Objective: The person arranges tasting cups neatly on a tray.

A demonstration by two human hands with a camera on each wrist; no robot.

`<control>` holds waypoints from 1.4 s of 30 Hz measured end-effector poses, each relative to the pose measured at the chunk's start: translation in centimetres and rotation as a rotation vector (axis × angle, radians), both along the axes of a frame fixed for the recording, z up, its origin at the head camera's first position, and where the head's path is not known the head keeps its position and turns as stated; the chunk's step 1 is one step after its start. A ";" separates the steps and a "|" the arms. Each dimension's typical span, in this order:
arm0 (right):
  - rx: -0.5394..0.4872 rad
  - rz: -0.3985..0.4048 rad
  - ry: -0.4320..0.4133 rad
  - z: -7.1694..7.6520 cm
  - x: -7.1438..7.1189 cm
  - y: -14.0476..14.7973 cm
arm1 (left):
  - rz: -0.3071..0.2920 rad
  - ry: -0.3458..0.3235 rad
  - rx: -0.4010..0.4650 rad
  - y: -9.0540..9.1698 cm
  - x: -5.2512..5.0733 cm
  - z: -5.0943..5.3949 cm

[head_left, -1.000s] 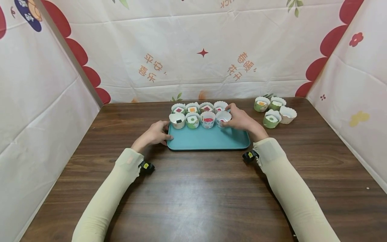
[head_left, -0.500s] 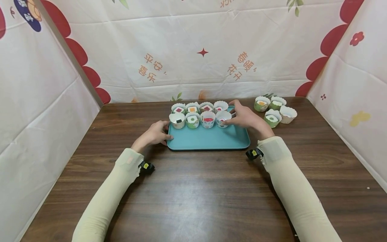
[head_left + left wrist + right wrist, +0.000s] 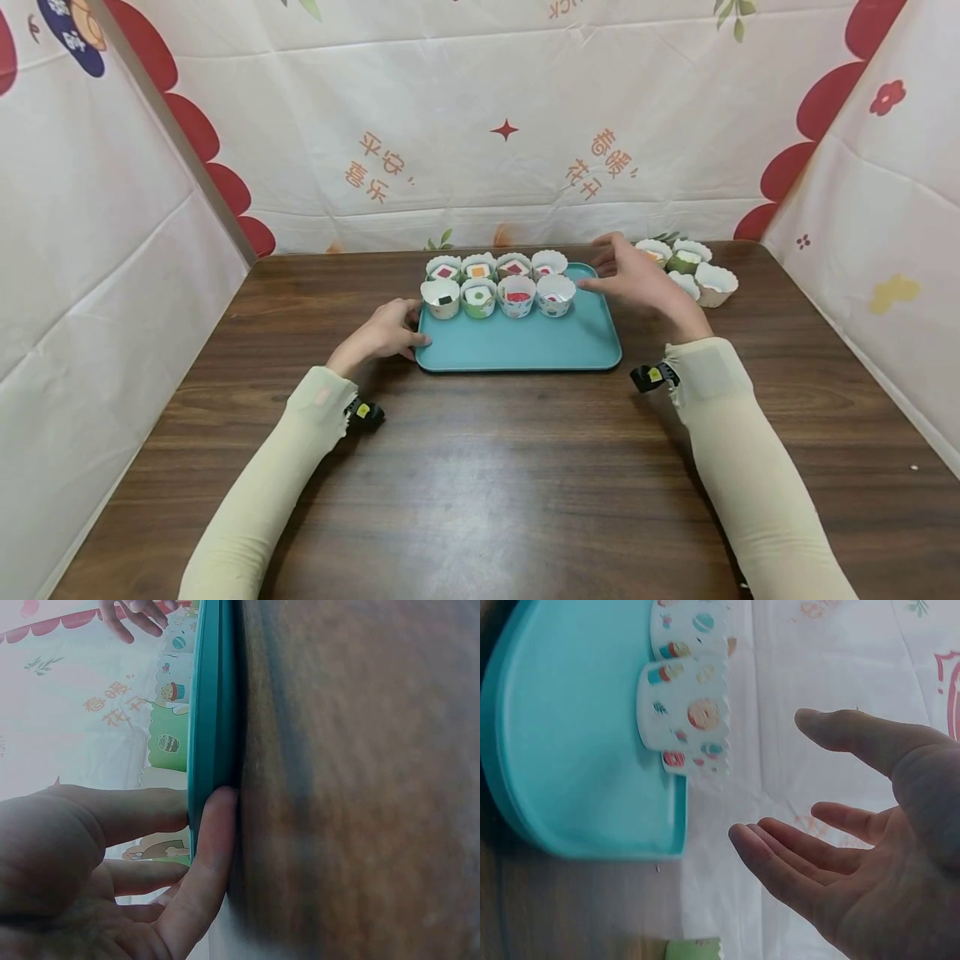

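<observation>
A teal tray [image 3: 517, 348] lies on the table with two rows of paper baking cups along its far side. Several cups hold white pieces with coloured tops; the nearest right one [image 3: 555, 298] is white with a small print. At the tray's left edge my left hand [image 3: 384, 331] grips the rim, its thumb and fingers either side of it in the left wrist view. My right hand [image 3: 639, 281] hovers past the tray's right end, fingers apart and holding nothing. In the right wrist view a gap separates its fingertips from the printed cup [image 3: 682, 705].
More paper cups stand in a group at the back right, among them a cream one [image 3: 716, 285] and a green one [image 3: 682, 263]; my right hand partly covers this group. A printed cloth [image 3: 465, 158] hangs behind and beside the brown wooden table [image 3: 465, 483].
My right hand has let go of the near right cup and moved right, off the tray and towards the group of cups. My left hand and the tray have stayed put.
</observation>
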State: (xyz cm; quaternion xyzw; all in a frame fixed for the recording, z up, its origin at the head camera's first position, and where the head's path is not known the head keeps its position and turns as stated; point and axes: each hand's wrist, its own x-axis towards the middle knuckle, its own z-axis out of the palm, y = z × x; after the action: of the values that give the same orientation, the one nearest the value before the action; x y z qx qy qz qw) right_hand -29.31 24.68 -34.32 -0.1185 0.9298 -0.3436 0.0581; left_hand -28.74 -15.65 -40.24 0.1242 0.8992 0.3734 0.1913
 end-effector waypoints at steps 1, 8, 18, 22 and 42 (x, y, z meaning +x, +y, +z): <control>-0.003 -0.004 0.007 0.1 0.0 0.2 | 0.002 0.000 -0.001 0.0 0.0 0.0; -0.027 -0.066 0.041 0.7 0.3 2.4 | 0.009 -0.007 0.002 0.0 0.0 0.1; -0.030 -0.193 0.069 1.5 0.8 6.6 | 0.006 -0.015 0.002 0.0 0.1 0.1; 0.002 -0.234 0.102 1.5 1.0 8.8 | 0.006 -0.013 0.001 0.0 0.2 0.1; 0.104 -0.299 0.185 -2.1 0.8 15.1 | 0.000 -0.002 0.008 0.0 0.1 0.0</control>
State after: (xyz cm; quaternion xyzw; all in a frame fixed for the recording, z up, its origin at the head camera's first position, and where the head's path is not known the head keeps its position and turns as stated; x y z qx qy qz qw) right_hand -28.49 39.75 -36.41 -0.0069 0.9549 -0.2876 -0.0735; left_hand -28.67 -15.69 -40.23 0.1246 0.8974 0.3772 0.1920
